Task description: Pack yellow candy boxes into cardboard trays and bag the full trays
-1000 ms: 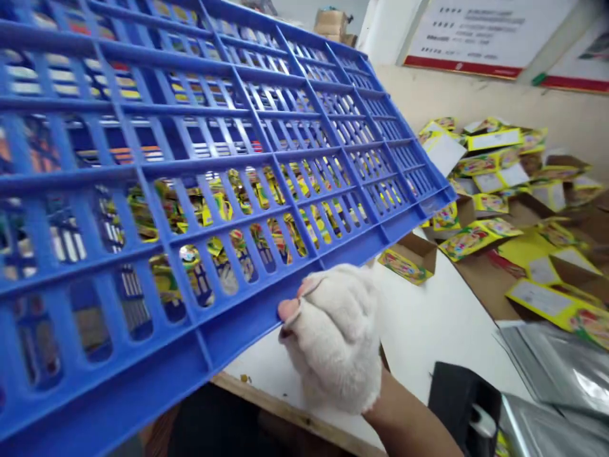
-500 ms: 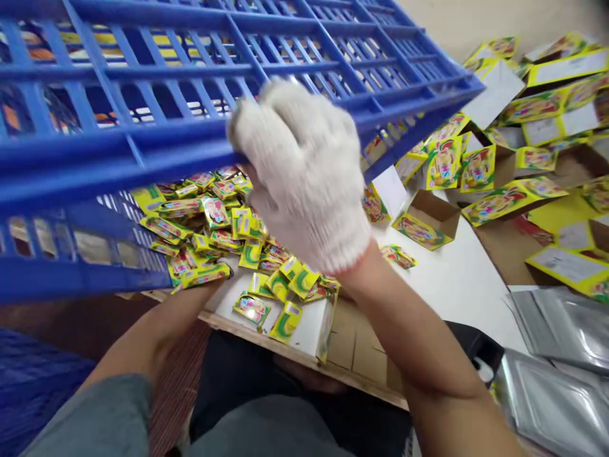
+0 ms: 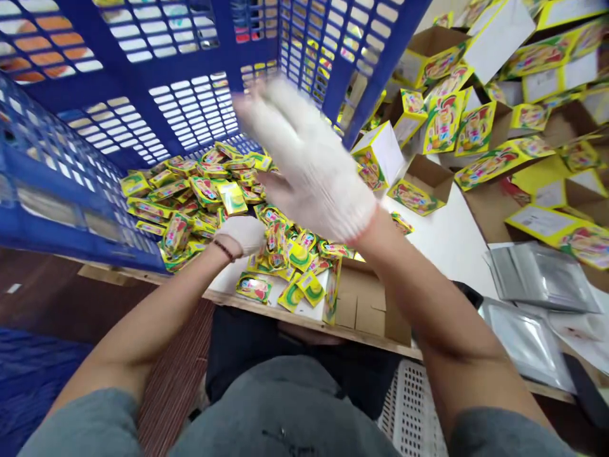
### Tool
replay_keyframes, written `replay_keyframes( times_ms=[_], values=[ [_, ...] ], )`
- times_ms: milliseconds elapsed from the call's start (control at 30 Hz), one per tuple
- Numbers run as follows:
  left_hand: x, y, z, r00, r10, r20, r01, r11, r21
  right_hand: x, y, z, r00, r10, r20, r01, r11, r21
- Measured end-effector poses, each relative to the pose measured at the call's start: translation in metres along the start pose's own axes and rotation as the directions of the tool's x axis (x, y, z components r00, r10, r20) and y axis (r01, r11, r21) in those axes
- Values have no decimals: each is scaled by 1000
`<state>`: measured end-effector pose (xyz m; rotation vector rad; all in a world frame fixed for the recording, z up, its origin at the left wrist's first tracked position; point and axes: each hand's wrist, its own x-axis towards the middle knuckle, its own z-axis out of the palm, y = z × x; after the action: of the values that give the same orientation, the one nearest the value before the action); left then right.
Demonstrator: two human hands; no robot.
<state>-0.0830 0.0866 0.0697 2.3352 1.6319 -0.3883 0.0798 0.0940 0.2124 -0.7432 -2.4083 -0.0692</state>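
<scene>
A large blue plastic crate [image 3: 247,47] stands with its open side toward me, and a heap of small yellow-and-green printed packs [image 3: 204,190] spills out of it onto the white tabletop [image 3: 223,279]. My left hand [image 3: 242,233], in a white knitted glove, rests low against the front of the heap; its fingers are hidden among the packs. My right hand [image 3: 309,165], gloved alike, hovers over the heap's right side, slightly blurred, fingers stretched out and holding nothing. Just below it lie several loose packs [image 3: 297,260].
An open cardboard carton [image 3: 364,298] sits at the table's front edge. Empty yellow display boxes [image 3: 480,127] pile up at the right. Silvery plastic pouches [image 3: 542,276] lie at the lower right. Below the edge stands a white perforated basket [image 3: 413,406].
My right hand has let go of the crate's rim and opened. The crate has tipped back, showing its inside. My left hand, hidden before, now shows at the heap.
</scene>
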Motion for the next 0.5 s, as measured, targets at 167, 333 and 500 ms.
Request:
replay_keyframes(
  times_ms=[167, 333, 500],
  values=[
    [-58, 55, 50, 995, 17, -96, -36, 979, -202, -220, 0, -2, 750, 288, 595, -429, 897, 106],
    [-53, 104, 105, 957, 178, -230, -227, 951, -211, -336, -32, 23, 270, 501, 822, -736, 658, -159],
    [-13, 119, 102, 902, 410, -134, -404, 912, 69, -336, -50, 42, 177, 605, 777, -741, 601, -299]
  ],
)
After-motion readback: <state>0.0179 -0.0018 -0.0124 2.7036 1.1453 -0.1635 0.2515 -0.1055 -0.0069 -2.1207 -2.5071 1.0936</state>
